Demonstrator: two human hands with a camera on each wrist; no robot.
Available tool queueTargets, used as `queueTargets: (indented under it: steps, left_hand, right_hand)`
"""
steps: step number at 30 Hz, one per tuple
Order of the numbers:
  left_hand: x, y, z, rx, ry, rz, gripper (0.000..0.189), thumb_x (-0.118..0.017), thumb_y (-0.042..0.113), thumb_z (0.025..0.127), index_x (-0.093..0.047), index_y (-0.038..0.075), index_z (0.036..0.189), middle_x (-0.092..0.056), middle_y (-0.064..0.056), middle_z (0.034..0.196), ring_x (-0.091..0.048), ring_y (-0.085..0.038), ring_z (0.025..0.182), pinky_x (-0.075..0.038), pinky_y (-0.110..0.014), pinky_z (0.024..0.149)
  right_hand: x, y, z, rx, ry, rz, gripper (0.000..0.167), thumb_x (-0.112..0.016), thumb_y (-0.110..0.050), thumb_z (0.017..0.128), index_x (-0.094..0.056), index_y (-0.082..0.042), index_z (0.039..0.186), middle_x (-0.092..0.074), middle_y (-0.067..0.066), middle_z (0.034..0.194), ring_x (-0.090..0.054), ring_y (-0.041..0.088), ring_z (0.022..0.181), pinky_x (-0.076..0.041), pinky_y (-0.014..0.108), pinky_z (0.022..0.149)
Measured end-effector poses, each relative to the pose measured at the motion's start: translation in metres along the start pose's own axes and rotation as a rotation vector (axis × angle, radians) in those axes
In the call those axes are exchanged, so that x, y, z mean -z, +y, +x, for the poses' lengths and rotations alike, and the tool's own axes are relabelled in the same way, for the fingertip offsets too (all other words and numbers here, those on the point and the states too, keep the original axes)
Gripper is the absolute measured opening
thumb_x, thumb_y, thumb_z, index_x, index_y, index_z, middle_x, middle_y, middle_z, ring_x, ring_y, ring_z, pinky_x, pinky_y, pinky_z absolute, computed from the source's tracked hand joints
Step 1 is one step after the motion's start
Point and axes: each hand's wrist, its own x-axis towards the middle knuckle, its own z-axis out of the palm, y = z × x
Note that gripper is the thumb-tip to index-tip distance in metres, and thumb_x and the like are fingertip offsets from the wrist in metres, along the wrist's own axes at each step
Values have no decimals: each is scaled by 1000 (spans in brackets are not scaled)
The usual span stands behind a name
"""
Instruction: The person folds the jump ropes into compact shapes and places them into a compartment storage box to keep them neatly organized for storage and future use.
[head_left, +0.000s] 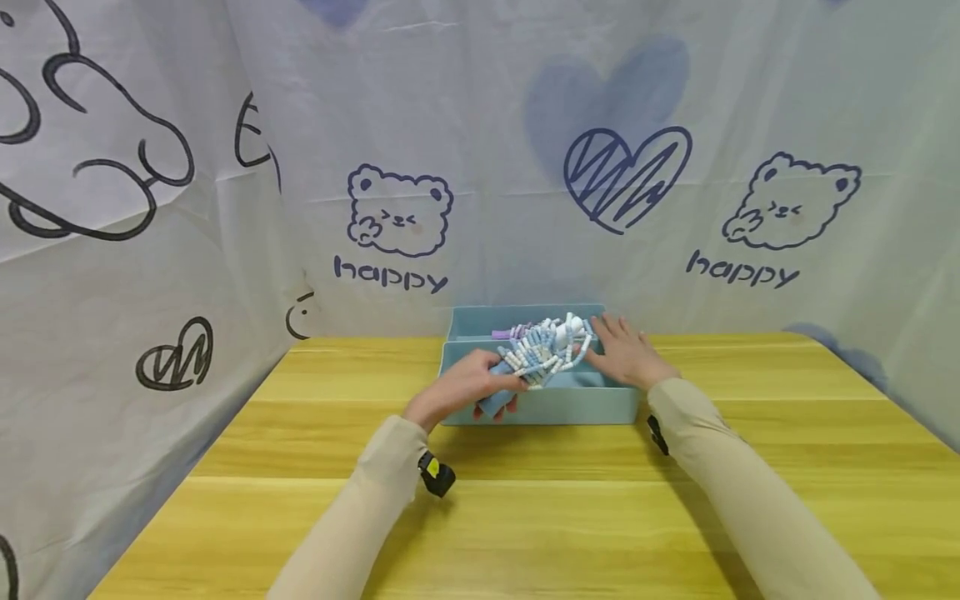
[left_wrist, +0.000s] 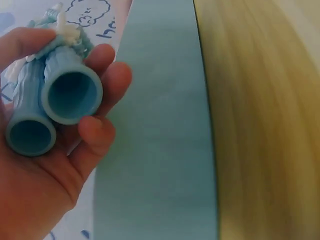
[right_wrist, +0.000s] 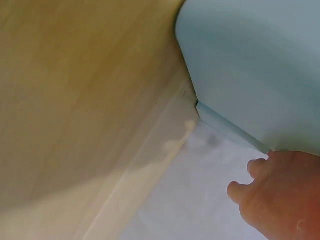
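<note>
A beaded jump rope with blue and white beads is bunched up in my left hand, over the front of a light blue box. In the left wrist view, two hollow blue handles lie side by side, with my thumb and fingers curled round them. My right hand rests on the box's right side wall, fingers extended toward the back. The right wrist view has that hand against the box's edge. Inside the rear part of the box lies a purple item, partly hidden by the beads.
The box stands at the far edge of a wood-grain table. Behind it hangs a pale curtain with bear and heart drawings. The box has a raised back section and a lower front one.
</note>
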Motion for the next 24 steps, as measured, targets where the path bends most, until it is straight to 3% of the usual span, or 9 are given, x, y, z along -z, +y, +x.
queueTargets:
  steps: [4, 8, 11, 13, 17, 21, 24]
  left_hand:
    - [4, 4, -4, 41, -28, 92, 34, -66, 32, 88, -62, 0, 100, -69, -17, 76, -61, -26, 54, -39, -30, 41]
    - [10, 8, -5, 36, -49, 188, 27, -64, 32, 89, -61, 6, 99, -68, -15, 72, -60, -39, 59, -39, -33, 42]
    - [18, 15, -6, 22, -6, 286, 25, -62, 30, 91, -60, 10, 106, -67, -11, 72, -59, -44, 65, -39, -32, 45]
    - [25, 20, -6, 19, 35, 373, 27, -61, 29, 92, -59, 11, 113, -67, -8, 76, -59, -38, 65, -42, -30, 49]
    - [34, 25, 2, 13, 112, 643, 32, -60, 33, 95, -56, 15, 121, -61, -2, 81, -54, -19, 63, -43, -30, 55]
    - [34, 22, 18, 34, 142, 975, 43, -61, 38, 95, -54, 19, 134, -66, 0, 89, -57, -14, 67, -42, -31, 55]
    - [26, 14, 31, 46, 118, 1123, 55, -62, 38, 96, -46, 20, 146, -70, 0, 103, -64, -16, 81, -51, -35, 65]
  right_hand:
    - [2, -1, -4, -5, -10, -22, 87, -31, -65, 99, -13, -2, 156, -5, 24, 161, 0, 46, 145, -3, 67, 111]
    - [0, 0, -5, -13, -17, -34, 89, -31, -66, 98, -13, -1, 156, -5, 24, 161, 0, 46, 145, -3, 66, 111]
    - [-4, -2, -3, -22, -10, -29, 86, -32, -64, 100, -13, -1, 156, -6, 24, 160, -2, 46, 145, -4, 66, 111]
    - [-4, -4, -3, -30, -5, -15, 85, -32, -63, 100, -13, -2, 157, -6, 23, 161, -2, 45, 146, -3, 66, 112]
    - [-4, -4, -1, -36, 8, 7, 84, -28, -64, 100, -14, -3, 157, -7, 22, 161, -2, 45, 146, -3, 66, 112]
    - [-4, -3, -1, -39, 15, 31, 80, -23, -61, 102, -15, -3, 156, -7, 22, 161, -2, 45, 146, -3, 66, 111]
    - [-5, -2, -1, -46, 24, 33, 77, -23, -57, 104, -17, -2, 156, -9, 23, 161, -4, 45, 145, -5, 67, 111]
